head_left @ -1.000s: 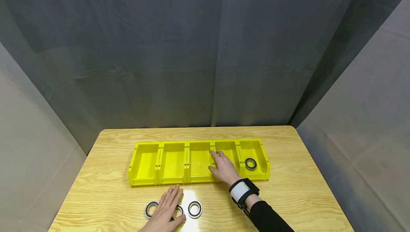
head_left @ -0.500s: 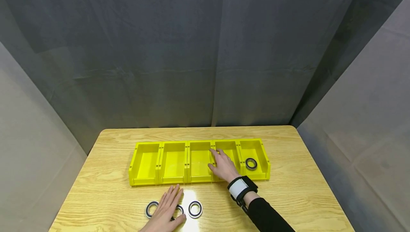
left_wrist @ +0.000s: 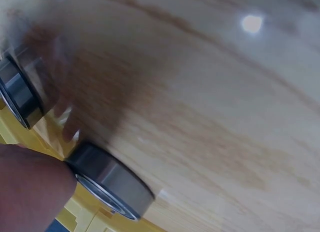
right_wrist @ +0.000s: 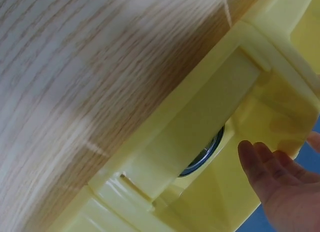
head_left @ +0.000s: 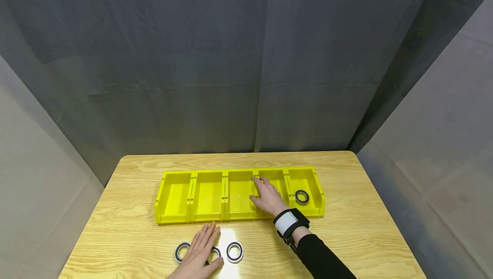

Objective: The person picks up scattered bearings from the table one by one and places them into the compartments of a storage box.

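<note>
In the head view my left hand (head_left: 198,253) lies with straight fingers over two ball bearings on the table: one bearing (head_left: 179,252) shows at its left edge, another (head_left: 215,253) by the thumb, each partly covered. A third bearing (head_left: 234,252) lies just right of the hand. My right hand (head_left: 268,198), fingers spread and slightly bent, hovers over the fourth compartment of the yellow bin row (head_left: 207,217), holding nothing. In the right wrist view a bearing (right_wrist: 204,154) sits low in the compartment near my fingertips, partly hidden by the front wall.
Another bearing (head_left: 302,197) lies in the rightmost compartment. The bins stand across the middle of the wooden table (head_left: 127,227). A dark grey curtain (head_left: 192,78) hangs behind the table, with lighter grey cloth (head_left: 443,163) at the sides.
My right hand has shifted very slightly towards the back. The left hand and the bearings stay where they were.
</note>
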Tool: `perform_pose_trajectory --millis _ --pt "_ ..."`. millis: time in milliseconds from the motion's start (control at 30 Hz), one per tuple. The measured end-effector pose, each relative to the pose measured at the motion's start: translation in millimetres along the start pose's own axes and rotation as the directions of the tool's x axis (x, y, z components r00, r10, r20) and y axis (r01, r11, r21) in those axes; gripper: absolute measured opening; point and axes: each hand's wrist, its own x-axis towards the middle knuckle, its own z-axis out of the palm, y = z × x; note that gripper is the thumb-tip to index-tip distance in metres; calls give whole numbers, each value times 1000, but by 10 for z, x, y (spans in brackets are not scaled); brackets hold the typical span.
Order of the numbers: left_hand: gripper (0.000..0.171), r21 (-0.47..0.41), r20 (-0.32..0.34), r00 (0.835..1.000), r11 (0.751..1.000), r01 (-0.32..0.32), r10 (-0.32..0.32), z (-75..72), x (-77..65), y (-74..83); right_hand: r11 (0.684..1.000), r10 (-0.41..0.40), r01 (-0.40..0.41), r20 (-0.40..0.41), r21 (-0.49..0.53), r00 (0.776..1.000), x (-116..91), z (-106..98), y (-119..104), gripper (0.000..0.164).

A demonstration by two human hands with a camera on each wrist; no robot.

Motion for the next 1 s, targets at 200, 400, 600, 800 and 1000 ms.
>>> perform_pose_trajectory --millis 200,400,600,800,1000 --pt "78 22 9 1000 1000 -4 3 -16 -1 11 999 -10 9 27 37 1000 37 -12 44 65" --pt "79 -14 62 997 999 40 -39 -40 5 28 996 3 -9 73 84 997 76 -35 73 68" --pt "79 -34 78 996 998 50 -47 -45 -1 29 994 4 -13 88 106 996 104 -46 76 70" --pt "77 -5 34 999 1000 18 -18 -30 -6 21 996 25 -31 70 83 997 137 -48 47 67" --pt "79 -15 64 997 999 41 -40 -37 3 24 996 51 -54 56 70 997 173 -39 44 66"
